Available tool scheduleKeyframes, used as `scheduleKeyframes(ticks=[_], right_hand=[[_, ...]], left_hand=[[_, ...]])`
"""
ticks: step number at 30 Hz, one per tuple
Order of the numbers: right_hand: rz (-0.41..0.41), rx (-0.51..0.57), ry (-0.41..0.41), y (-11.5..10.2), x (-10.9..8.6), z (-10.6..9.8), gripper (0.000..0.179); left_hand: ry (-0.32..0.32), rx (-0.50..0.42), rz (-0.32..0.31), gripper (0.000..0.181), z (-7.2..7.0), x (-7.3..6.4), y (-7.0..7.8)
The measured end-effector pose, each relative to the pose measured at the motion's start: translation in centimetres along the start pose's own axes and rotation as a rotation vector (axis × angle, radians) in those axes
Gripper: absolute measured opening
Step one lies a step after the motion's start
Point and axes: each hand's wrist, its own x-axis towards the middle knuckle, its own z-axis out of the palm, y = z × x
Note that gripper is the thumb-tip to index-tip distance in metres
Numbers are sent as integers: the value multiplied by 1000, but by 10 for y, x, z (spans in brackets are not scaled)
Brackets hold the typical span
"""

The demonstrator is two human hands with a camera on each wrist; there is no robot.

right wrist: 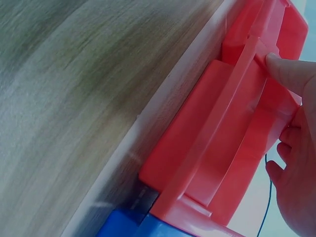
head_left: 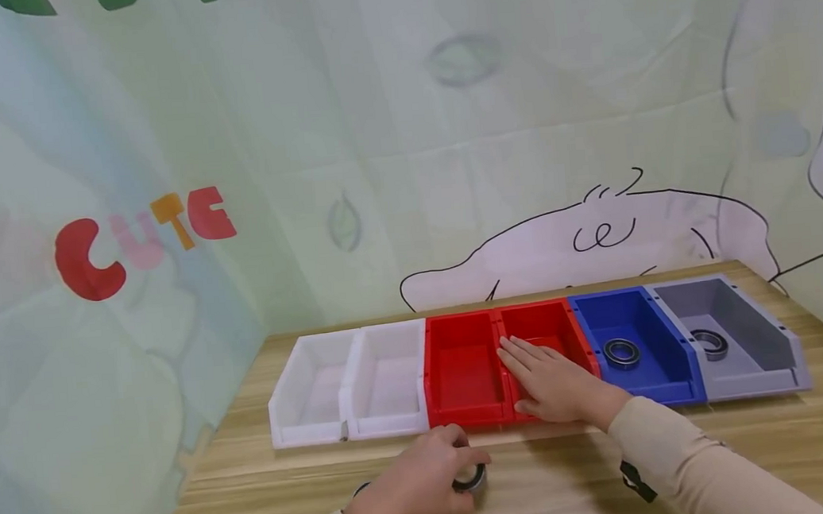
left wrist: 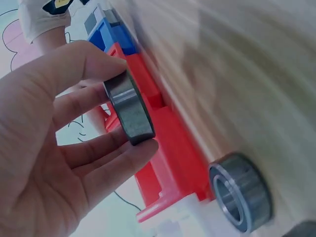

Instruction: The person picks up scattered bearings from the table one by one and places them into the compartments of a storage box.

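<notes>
Tabletop [head_left: 242,492] under left grip [head_left: 416,484], bearing [left wrist: 131,109] pinched

On my feed, a wooden table [head_left: 240,476] carries a blue bin [head_left: 654,367]; right of it, a grey bin [head_left: 742,353]; left of it, two red bins [head_left: 462,369], then two white bins [head_left: 392,370] and, nearer the camera, a bearing [left wrist: 253,190].

Six bins [head_left: 431,387] stood side by side across the table [head_left: 243,464], with a hanging cloth [head_left: 374,132] behind them. Counting from the left, the fifth bin [head_left: 655,351] and the sixth bin [head_left: 761,332] each had one ring [head_left: 622,365] inside, while the right hand [head_left: 556,378] was over the fourth bin [head_left: 548,319]. Before the third bin [head_left: 466,373] was the left hand [head_left: 423,479], a held ring [head_left: 479,481] between its thumb and fingers, and a loose ring [left wrist: 254,192] lay on the table to that hand's left.
</notes>
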Motion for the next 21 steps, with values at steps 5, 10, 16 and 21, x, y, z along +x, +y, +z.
scheduleKeyframes(ticks=[5, 10, 16, 21], right_hand=[[13, 15, -9, -1, 1, -1, 78], [27, 29, -17, -3, 1, -1, 79], [43, 31, -16, -4, 1, 0, 78], [40, 47, -14, -2, 0, -1, 78]], left_hand=[[55, 92, 26, 40, -14, 0, -5], [76, 183, 37, 37, -35, 5, -11], [54, 184, -8, 39, -49, 14, -17], [76, 191, -28, 38, -51, 25, -23]])
